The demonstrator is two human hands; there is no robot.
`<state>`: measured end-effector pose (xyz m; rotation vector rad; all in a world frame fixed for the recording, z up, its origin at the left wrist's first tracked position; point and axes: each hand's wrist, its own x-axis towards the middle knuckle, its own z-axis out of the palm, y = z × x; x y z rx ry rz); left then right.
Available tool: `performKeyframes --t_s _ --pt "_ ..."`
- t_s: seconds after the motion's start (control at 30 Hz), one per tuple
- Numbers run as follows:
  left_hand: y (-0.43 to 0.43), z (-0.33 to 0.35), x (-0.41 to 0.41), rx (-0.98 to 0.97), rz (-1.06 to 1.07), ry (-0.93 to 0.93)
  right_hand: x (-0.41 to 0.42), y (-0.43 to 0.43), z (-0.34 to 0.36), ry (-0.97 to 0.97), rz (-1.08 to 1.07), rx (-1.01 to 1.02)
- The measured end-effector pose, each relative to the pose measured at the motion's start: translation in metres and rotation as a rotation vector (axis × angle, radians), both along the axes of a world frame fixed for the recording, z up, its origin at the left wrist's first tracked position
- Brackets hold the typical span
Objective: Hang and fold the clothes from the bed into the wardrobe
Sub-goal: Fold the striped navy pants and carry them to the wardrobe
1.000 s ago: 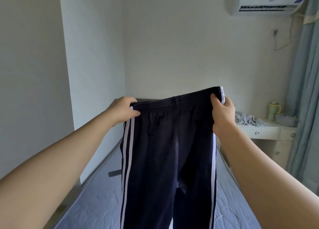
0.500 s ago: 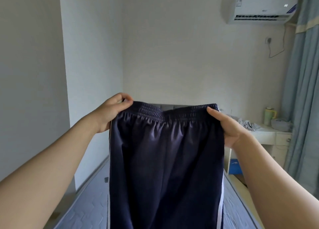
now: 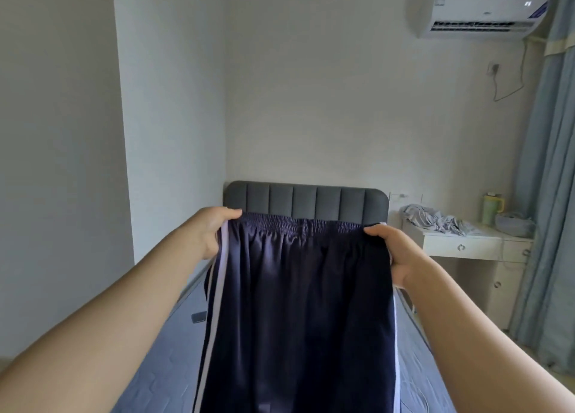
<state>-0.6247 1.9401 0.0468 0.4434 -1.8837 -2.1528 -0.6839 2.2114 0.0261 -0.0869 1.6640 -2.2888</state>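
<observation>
Pale walls back a bed (image 3: pixel 305 199), its mattress mostly hidden behind dark navy trousers (image 3: pixel 298 319) held up over it, legs cut off below. Left hand (image 3: pixel 213 234) and right hand (image 3: pixel 403 257) each pinch a waistband corner, fingers curled behind the cloth.

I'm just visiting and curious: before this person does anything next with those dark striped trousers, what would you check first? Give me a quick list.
1. Left hand grips one waistband corner: ok.
2. Right hand grips the other corner: ok.
3. Waistband stretched flat and about level: ok.
4. Trousers legs hang untwisted: cannot tell, their lower part runs out of frame.
5. Mattress free for laying them down: cannot tell, the trousers hide its middle.
6. Wardrobe within sight: not ok, it is not in view.
</observation>
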Motion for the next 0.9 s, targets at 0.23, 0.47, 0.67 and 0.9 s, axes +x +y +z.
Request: performKeyframes --t_s 0.23,0.47,0.67,0.9 --pt "0.075 -0.012 -0.005 -0.426 0.289 0.335 0.006 -0.047 -0.002 0.263 -0.103 0.041" --pt "0.097 -0.007 0.000 -0.597 0.205 0.463 0.030 -0.064 0.013 0.282 0.158 -0.148" --pt "0.094 -0.017 0.006 -0.645 -0.028 0.581 0.026 -0.057 0.013 0.277 0.288 -0.191" --pt "0.076 -0.007 0.003 -0.182 0.121 0.544 0.027 -0.056 0.011 0.572 -0.085 0.139"
